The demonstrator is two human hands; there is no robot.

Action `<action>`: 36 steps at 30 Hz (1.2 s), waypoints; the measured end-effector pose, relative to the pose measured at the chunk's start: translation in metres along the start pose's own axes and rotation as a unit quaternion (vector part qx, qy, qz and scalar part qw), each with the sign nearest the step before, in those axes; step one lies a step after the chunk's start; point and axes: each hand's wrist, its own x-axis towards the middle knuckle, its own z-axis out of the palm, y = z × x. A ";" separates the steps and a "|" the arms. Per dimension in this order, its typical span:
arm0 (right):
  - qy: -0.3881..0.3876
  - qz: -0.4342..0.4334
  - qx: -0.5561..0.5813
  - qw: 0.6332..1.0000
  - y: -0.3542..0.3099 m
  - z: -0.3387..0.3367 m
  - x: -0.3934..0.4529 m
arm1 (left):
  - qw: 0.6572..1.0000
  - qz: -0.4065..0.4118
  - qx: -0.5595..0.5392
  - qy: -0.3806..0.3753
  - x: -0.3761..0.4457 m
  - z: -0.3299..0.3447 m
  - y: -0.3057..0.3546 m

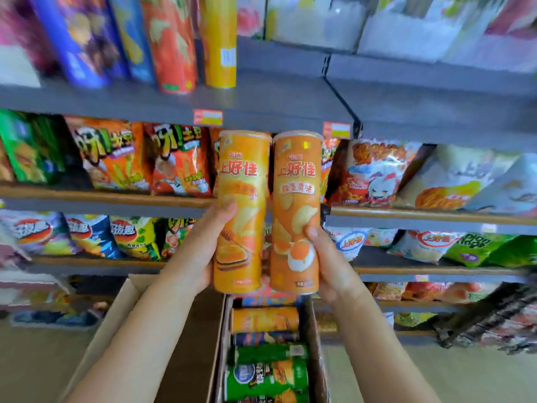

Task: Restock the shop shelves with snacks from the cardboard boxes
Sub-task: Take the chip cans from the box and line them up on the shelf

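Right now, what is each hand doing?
Left hand: grips the left orange can, upright.
Right hand: grips the right orange can, upright.

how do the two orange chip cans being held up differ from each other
The left can, held by the left hand, is a yellower orange and pictures stacked pancakes with a honey dipper; the right can, held by the right hand, is a deeper orange and pictures a halved egg. The left can tilts slightly left, the right one slightly right. Both are tall tubes of similar size, held upright side by side, with the same large brand lettering.
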 end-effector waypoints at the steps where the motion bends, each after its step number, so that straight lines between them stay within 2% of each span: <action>1: -0.002 -0.017 0.005 1.000 -0.019 0.008 0.003 | 1.000 0.024 0.002 -0.014 0.001 0.009 0.018; 4: 0.015 -0.042 -0.011 0.999 -0.070 0.033 0.014 | 0.995 0.086 0.019 -0.041 0.007 0.030 0.065; 7: 0.035 -0.110 -0.068 0.991 -0.112 0.060 0.031 | 0.987 0.143 0.040 -0.060 0.013 0.050 0.113; 11: 0.026 -0.224 -0.195 0.955 -0.166 0.084 0.052 | 0.936 0.316 0.156 -0.020 0.033 0.069 0.167; 16: 0.053 -0.282 -0.245 0.926 -0.211 0.094 0.103 | 0.905 0.377 0.196 0.030 0.071 0.082 0.205; 24: 0.180 -0.236 -0.356 0.886 -0.194 0.078 0.177 | 0.877 0.405 0.224 0.127 0.135 0.052 0.188; 26: 0.202 -0.233 -0.372 0.876 -0.193 0.076 0.187 | 0.856 0.421 0.265 0.140 0.141 0.043 0.182; 28: 0.221 -0.232 -0.391 0.863 -0.193 0.075 0.196 | 0.819 0.435 0.339 0.160 0.147 0.032 0.175; 31: 0.243 -0.219 -0.410 0.852 -0.191 0.071 0.211 | 0.772 0.416 0.438 0.198 0.151 0.018 0.163; 34: 0.263 -0.197 -0.417 0.848 -0.192 0.072 0.229 | 0.744 0.422 0.465 0.228 0.153 0.010 0.155; 36: 0.285 -0.174 -0.444 0.831 -0.193 0.075 0.238 | 0.738 0.436 0.452 0.248 0.153 0.008 0.152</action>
